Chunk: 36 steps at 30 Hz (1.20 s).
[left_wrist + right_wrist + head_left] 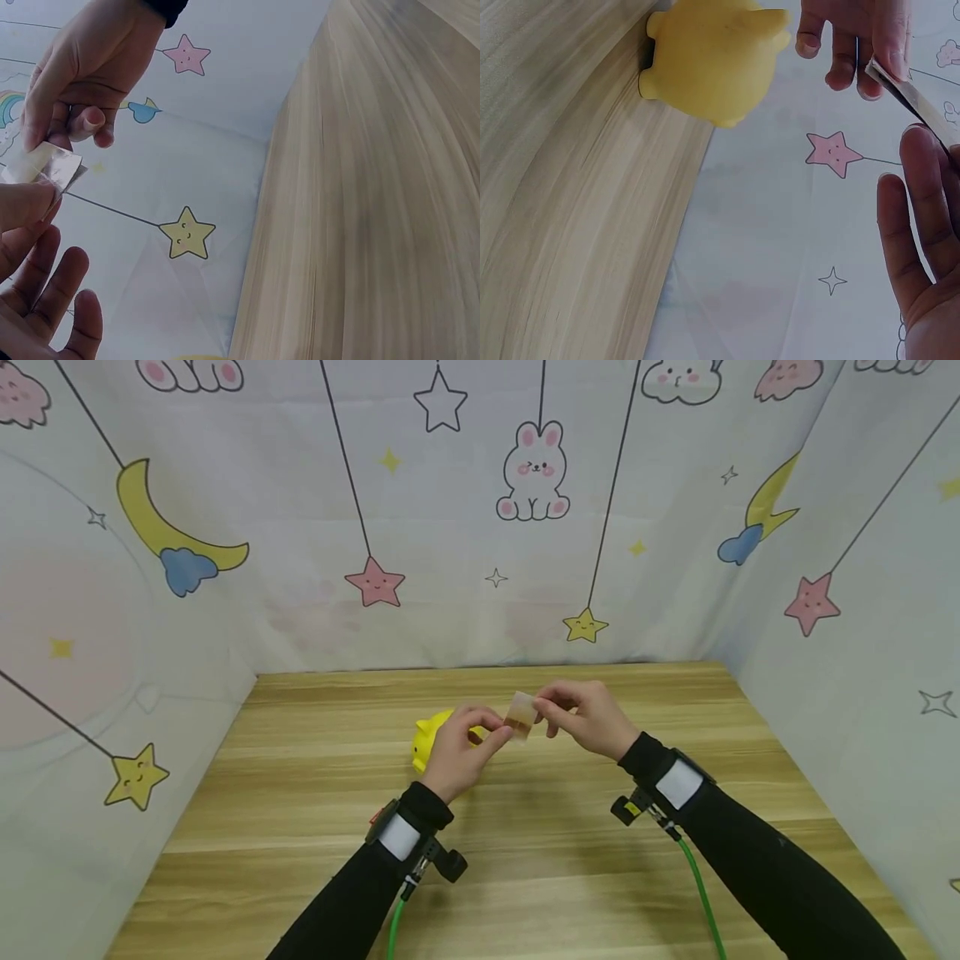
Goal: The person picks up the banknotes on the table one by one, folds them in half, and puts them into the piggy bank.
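A small, thin folded piece [521,717], whitish at the top and brown lower down, is held up above the table between both hands. My left hand [459,750] pinches its lower left side with thumb and fingertip. At its upper right edge, my right hand [591,720] pinches it, the other fingers loosely bent. Seen from the left wrist, the folded piece [49,165] looks shiny, with layers parting at one corner. A yellow pig figure [712,60] with ears and stubby feet stands on the table, partly hidden behind the left hand in the head view.
The wood-grain table [525,877] meets a pale cloth backdrop [450,635] printed with stars, moons and rabbits at the back and sides. Each wrist carries a strapped camera, and green cables [701,885] run from them toward the near edge.
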{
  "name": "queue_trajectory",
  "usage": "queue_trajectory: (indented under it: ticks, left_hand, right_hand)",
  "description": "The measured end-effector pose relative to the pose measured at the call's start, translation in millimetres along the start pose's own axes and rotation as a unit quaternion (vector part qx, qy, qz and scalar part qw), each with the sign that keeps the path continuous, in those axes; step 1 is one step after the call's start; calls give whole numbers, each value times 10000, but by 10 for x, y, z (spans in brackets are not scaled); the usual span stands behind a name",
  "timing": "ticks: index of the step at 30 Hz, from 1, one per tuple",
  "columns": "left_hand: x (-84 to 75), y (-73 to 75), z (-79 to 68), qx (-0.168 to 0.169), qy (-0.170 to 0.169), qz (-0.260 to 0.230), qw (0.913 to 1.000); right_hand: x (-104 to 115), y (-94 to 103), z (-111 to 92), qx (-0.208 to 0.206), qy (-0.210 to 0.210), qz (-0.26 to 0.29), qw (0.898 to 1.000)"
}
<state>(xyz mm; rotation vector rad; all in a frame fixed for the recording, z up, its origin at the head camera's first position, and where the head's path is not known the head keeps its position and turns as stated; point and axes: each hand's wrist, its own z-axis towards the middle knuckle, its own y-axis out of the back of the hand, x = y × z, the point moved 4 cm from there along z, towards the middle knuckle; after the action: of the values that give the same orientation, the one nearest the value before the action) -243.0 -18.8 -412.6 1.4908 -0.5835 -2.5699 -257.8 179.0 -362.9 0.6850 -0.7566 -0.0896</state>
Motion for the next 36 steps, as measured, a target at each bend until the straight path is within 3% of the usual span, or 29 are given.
queue_trajectory:
  ticks: [8,12,19,28,36]
  left_hand:
    - [-91,0,24,-174,-45,-155,9997]
    - [-103,6,45,-290,-22,-315,9991]
    - [-117,22,48,-633,-98,-500,9967]
    - [-123,-52,13,-1065,-217,-857,9904]
    - [-149,-58,-8,-1158,-328,-370,9920]
  right_hand:
    - [5,34,-7,-51,-525,359,9980]
    - [132,61,-14,44,-840,817,9931]
    - [249,27,-55,110,-846,1238,9886]
    - [204,-88,-28,-646,-880,1846,9767]
    - [196,-92,-8,-967,-818,1849,9746]
